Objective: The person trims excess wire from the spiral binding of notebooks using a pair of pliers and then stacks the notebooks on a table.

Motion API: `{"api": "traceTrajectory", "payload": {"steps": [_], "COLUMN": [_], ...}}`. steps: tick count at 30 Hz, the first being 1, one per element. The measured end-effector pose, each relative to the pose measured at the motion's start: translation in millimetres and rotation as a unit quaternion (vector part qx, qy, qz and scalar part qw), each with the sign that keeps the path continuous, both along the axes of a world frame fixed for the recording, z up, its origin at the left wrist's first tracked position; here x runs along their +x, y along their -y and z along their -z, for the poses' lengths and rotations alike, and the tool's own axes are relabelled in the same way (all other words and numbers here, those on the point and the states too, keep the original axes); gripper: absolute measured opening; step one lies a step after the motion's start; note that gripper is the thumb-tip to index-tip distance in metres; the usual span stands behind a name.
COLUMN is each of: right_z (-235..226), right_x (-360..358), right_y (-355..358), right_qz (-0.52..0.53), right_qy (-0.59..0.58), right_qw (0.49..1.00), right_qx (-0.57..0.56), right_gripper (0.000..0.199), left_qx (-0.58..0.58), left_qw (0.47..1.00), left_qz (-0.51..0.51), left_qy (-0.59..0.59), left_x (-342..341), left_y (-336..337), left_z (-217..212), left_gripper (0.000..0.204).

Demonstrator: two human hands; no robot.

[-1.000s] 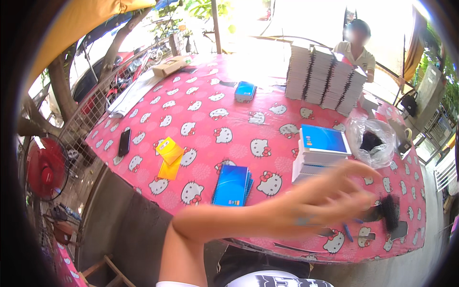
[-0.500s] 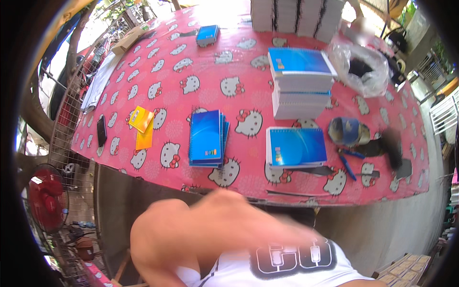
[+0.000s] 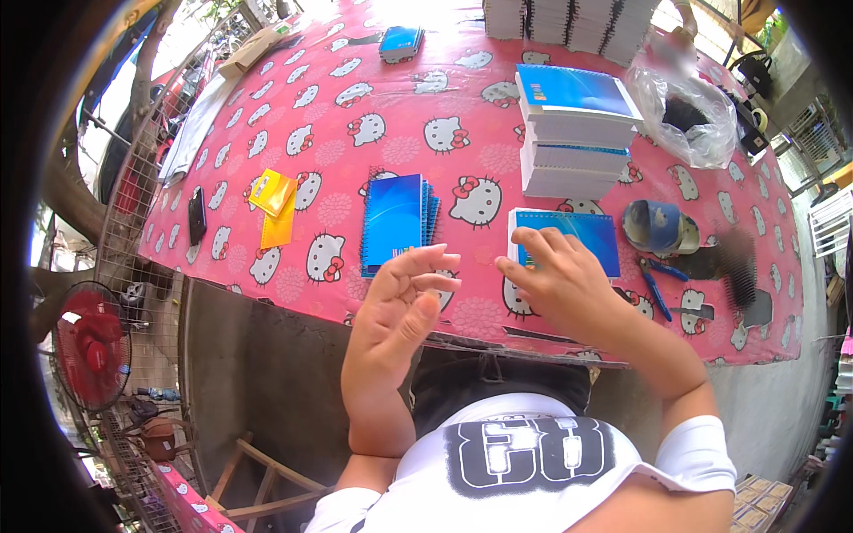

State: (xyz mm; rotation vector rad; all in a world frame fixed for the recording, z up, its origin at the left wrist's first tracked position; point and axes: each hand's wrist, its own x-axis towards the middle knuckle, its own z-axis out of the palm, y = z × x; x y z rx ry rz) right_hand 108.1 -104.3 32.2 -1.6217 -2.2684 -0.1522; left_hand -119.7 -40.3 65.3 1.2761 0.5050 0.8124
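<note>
The right hand (image 3: 560,284) lies on a single blue notebook (image 3: 577,238) near the front edge of the worktop (image 3: 462,98). Just far of it a tall stack of notebooks (image 3: 569,133) closes the way. To its right stand a tape roll (image 3: 659,226), blue pliers (image 3: 656,289) and black spirals (image 3: 737,262). The left hand (image 3: 400,311) hovers free beside a low blue pile (image 3: 395,222). Between that pile and the yellow packets (image 3: 274,206) on the left, the cloth is open.

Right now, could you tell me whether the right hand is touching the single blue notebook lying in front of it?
Touching. The head view shows the right hand with its fingertips resting on the near left corner of the blue notebook.
</note>
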Motion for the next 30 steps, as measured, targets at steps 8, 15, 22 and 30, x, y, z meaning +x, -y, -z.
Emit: {"api": "traceTrajectory", "payload": {"steps": [8,15,22,30], "right_z": [-5.8,-15.8,-21.8,-11.7], "right_x": [15.5,14.8,32.3,16.9], "right_y": [-18.4,-22.0,-21.9,17.2], "right_qz": [-0.064,-0.068,-0.079,-0.046], "right_qy": [-0.008,0.0,-0.13,-0.102], "right_qw": [0.988,0.983,0.986,0.993], "right_qx": [-0.143,-0.169,-0.073,0.046], "right_gripper": [0.03,0.028,0.032,0.04], "left_qx": [-0.059,-0.066,-0.16,-0.135], "left_qw": [0.998,0.998,0.984,0.988], "left_qz": [-0.002,0.009,0.054,0.069], "left_qy": [0.003,-0.008,0.051,-0.007], "left_x": [1.5,6.7,27.2,112.6], "left_y": [-1.7,-1.3,-4.3,-34.9], "left_z": [22.5,22.5,31.1,64.9], "left_gripper": [0.041,0.042,0.051,0.046]}}
